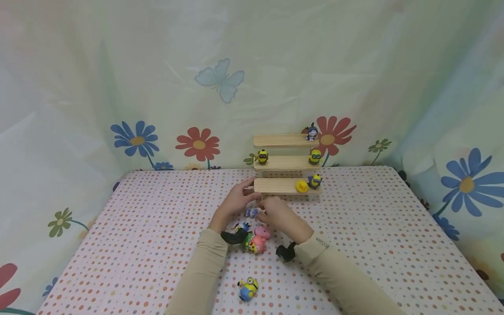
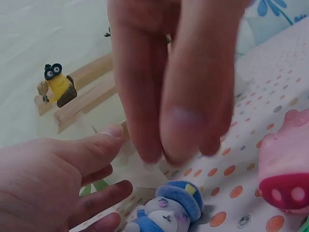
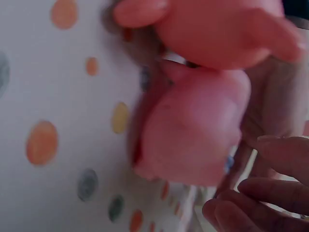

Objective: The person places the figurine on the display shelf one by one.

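My left hand (image 1: 235,200) is at the left end of the bottom board of a wooden shelf (image 1: 274,186). Its thumb lies near the board's corner in the left wrist view, fingers spread. My right hand (image 1: 280,215) hovers just in front of that corner, fingers pointing down, with nothing seen in them. Beneath both hands is a small figure in a blue cap (image 2: 181,203). A pink pig toy (image 3: 193,125) lies closer to me, near the right wrist. Beside it are a blue-topped figure (image 1: 242,226) and a yellow one (image 1: 253,248), partly hidden by the left wrist strap.
On the bottom board stand a yellow duck (image 1: 302,186) and a caped minion (image 1: 315,181). Two minions (image 1: 262,156) occupy the middle board's ends, and a dark-hooded figure (image 1: 312,132) the top board. Another minion (image 1: 248,288) lies near me on the dotted tabletop (image 1: 157,245).
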A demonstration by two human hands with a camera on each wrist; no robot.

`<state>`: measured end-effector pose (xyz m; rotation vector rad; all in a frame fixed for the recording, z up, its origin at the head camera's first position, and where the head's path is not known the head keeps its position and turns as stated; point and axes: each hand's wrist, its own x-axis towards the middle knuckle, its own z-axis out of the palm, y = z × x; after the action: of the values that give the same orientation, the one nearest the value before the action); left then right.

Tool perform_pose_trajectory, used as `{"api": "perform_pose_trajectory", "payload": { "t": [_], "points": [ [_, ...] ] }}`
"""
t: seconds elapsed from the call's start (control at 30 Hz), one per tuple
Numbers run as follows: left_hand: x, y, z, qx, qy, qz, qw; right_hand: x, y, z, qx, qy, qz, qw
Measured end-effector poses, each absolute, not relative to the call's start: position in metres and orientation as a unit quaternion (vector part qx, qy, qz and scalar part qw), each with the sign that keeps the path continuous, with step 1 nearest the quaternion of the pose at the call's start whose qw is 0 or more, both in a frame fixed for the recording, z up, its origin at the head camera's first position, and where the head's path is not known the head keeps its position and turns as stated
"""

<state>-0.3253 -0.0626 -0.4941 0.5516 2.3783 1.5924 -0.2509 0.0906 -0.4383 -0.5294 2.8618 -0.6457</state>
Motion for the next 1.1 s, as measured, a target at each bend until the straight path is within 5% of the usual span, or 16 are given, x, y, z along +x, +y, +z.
{"api": "perform_pose_trajectory", "payload": {
  "t": [0.3, 1.1],
  "points": [
    [-0.327, -0.062, -0.494, 0.19, 0.811, 0.543, 0.112, -0.248, 0.077, -0.453, -0.215, 0.967, -0.138, 0.017],
    [-0.325, -0.062, -0.492, 0.172, 0.811, 0.549, 0.11, -0.245, 0.078, -0.451, -0.219, 0.963, -0.156, 0.008]
  ]
}}
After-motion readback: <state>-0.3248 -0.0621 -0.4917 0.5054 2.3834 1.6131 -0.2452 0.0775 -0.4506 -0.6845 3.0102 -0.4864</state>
